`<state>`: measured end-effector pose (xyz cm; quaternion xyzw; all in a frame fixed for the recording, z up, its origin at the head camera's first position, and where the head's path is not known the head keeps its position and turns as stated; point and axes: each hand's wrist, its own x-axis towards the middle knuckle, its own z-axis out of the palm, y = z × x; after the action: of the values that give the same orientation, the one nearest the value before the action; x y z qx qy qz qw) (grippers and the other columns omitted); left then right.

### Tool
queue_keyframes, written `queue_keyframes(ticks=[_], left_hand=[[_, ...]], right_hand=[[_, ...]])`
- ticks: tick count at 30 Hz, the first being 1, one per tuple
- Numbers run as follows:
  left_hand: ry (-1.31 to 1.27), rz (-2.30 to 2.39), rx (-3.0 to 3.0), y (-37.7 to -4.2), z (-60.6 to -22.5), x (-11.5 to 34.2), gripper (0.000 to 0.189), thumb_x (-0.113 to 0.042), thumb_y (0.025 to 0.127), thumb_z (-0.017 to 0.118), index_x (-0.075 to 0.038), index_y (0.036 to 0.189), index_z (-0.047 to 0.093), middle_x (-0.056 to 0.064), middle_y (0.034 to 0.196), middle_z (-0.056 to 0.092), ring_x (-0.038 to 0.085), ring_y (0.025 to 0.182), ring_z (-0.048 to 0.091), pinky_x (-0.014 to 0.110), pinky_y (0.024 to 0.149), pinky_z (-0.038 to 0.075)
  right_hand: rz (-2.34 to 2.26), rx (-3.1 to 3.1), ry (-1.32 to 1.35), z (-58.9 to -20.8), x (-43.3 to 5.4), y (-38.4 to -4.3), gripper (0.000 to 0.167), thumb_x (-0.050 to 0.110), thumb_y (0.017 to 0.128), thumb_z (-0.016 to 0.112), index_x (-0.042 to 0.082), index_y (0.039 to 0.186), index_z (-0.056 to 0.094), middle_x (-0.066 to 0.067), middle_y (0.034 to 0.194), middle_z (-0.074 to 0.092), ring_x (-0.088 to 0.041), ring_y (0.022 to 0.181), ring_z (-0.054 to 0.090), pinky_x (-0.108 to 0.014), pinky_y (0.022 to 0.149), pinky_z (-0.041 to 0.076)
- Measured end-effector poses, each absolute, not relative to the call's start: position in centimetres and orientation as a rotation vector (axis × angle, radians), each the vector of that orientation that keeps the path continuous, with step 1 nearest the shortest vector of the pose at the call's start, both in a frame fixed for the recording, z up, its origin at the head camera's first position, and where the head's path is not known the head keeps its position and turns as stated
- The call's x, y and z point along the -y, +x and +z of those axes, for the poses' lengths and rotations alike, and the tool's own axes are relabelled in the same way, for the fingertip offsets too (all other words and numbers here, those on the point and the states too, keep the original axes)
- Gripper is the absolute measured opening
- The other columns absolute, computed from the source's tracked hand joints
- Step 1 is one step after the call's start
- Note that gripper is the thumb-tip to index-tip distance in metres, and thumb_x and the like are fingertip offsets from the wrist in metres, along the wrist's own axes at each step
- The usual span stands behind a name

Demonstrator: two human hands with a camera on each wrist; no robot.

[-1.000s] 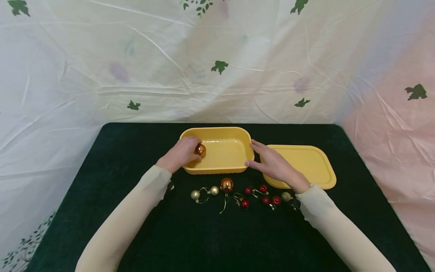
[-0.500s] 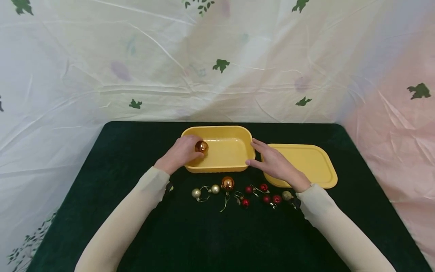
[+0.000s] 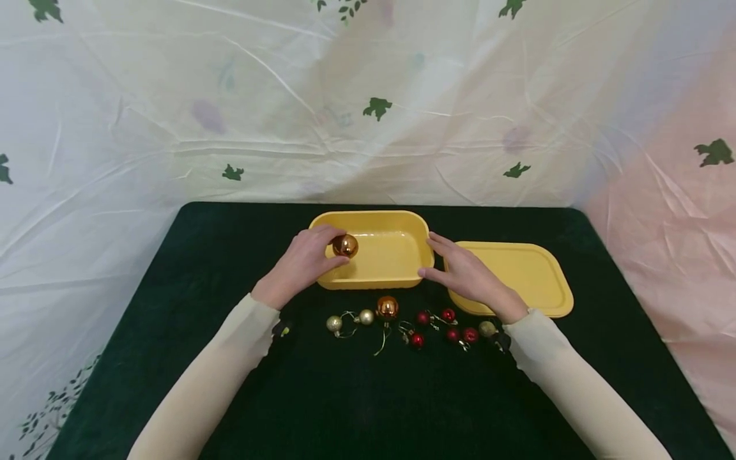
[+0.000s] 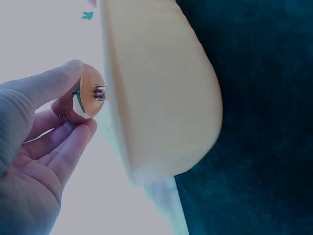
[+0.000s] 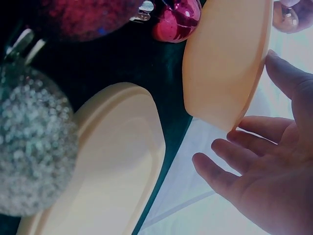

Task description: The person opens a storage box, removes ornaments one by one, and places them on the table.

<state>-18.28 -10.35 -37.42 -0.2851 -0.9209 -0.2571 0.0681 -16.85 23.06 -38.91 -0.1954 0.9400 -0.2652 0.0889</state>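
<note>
A shiny copper-coloured Christmas bauble [image 3: 345,245] is pinched between the thumb and fingers of my left hand [image 3: 301,259], over the left end of a yellow plastic box [image 3: 397,255]. In the left wrist view the bauble [image 4: 92,90] appears at rim height beside the box wall [image 4: 161,93], its metal cap facing the box. My right hand [image 3: 468,275] rests its thumb and fingertips against the box's right end. The right wrist view shows those fingers spread loosely, some touching the rim and others free of it.
A yellow lid [image 3: 529,275] lies right of the box, partly under my right forearm. In front of the box lie a second copper bauble [image 3: 388,307], gold baubles [image 3: 334,324], several red baubles [image 3: 470,335] and a glittery one [image 3: 487,328]. Dark green cloth [image 3: 368,396] covers the table.
My left hand has lifted the copper bauble from low inside the box's left end to about rim height, turning so more of it shows. My right hand stays at the box's right end.
</note>
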Motion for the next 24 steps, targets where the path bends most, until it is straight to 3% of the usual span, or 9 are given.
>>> queue_keyframes(ticks=[5,13,24], left_hand=[[-0.858,-0.848,2.731,-17.1,-36.9,10.4,0.044,-0.024,0.090,0.084,-0.001,0.125,0.068,0.011,0.114,0.071,0.030,0.099,0.067,0.044,0.087,0.054],[-0.879,-0.917,2.622,-15.0,-36.3,10.4,0.053,-0.022,0.089,0.085,0.000,0.133,0.065,0.014,0.126,0.067,0.025,0.102,0.068,0.043,0.088,0.058],[-0.972,-0.975,2.518,-12.7,-36.2,10.1,0.053,-0.019,0.086,0.087,-0.001,0.132,0.067,0.013,0.129,0.064,0.024,0.107,0.067,0.041,0.090,0.058]], right_hand=[[-0.793,-2.799,-0.587,-38.9,-23.1,-16.9,0.081,0.041,0.101,0.068,-0.001,0.160,0.033,-0.019,0.169,0.024,-0.041,0.152,0.029,-0.062,0.119,0.028],[-0.792,-2.794,-0.575,-38.8,-23.0,-16.9,0.082,0.042,0.101,0.068,-0.002,0.160,0.033,-0.018,0.170,0.023,-0.041,0.152,0.029,-0.062,0.120,0.027],[-0.796,-2.792,-0.571,-38.9,-23.0,-16.9,0.082,0.043,0.101,0.068,0.000,0.160,0.033,-0.018,0.170,0.023,-0.041,0.152,0.029,-0.062,0.120,0.027]])
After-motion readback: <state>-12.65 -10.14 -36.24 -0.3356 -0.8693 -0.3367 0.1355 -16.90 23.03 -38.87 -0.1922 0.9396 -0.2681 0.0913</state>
